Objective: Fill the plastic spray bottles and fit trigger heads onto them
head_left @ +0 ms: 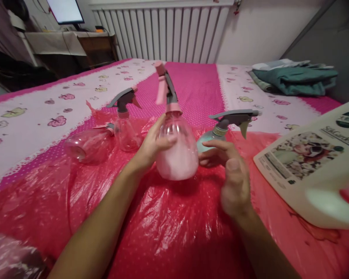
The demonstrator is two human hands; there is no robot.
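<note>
My left hand point(155, 143) is wrapped round a clear pink spray bottle point(178, 159) with whitish liquid or foam inside and a pink and grey trigger head. The bottle is held slightly tilted above the red plastic sheet. My right hand point(231, 170) is just to its right, a little blurred, fingers apart and holding nothing. Behind its fingertips stands a second spray bottle point(206, 139), with pale green contents and a grey trigger head; whether the fingers touch it I cannot tell.
Left of my hands, one clear spray bottle point(126, 133) stands and another point(88, 145) lies on its side. A large white jug point(311, 162) with a label leans in at the right. Red plastic sheeting point(163, 232) covers the near bed. Folded cloths point(293, 79) lie at the back right.
</note>
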